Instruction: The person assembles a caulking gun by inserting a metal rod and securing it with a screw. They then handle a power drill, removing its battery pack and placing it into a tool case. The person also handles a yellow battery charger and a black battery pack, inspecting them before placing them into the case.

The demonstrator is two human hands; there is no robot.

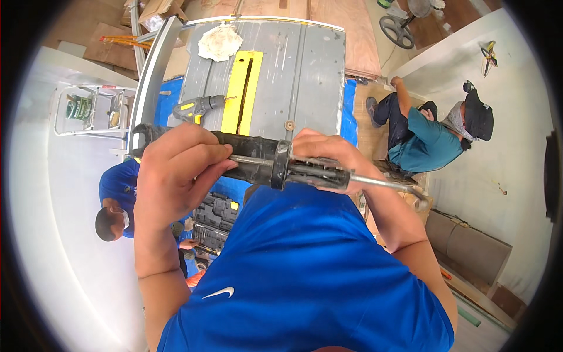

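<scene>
Both of my hands hold a black caulking gun (pixel 251 175) crosswise in front of my chest. My left hand (pixel 179 167) is closed around its left part, thumb and fingers pinched at the thin metal rod (pixel 249 159). Around the handle section at the right, my right hand (pixel 328 146) is closed, its fingers partly hidden behind the gun. From there the rod sticks out to the right and ends in a bent hook. Just beyond the gun is the grey top of a table saw (pixel 299 82) with a yellow insert (pixel 237 88).
A drill (pixel 199 109) and a crumpled white cloth (pixel 220 42) lie on the saw top. One person (pixel 114 202) is low at the left by an opened tool case (pixel 214 214). Another person (pixel 428 138) crouches at the right wall. A stepladder (pixel 91 111) stands left.
</scene>
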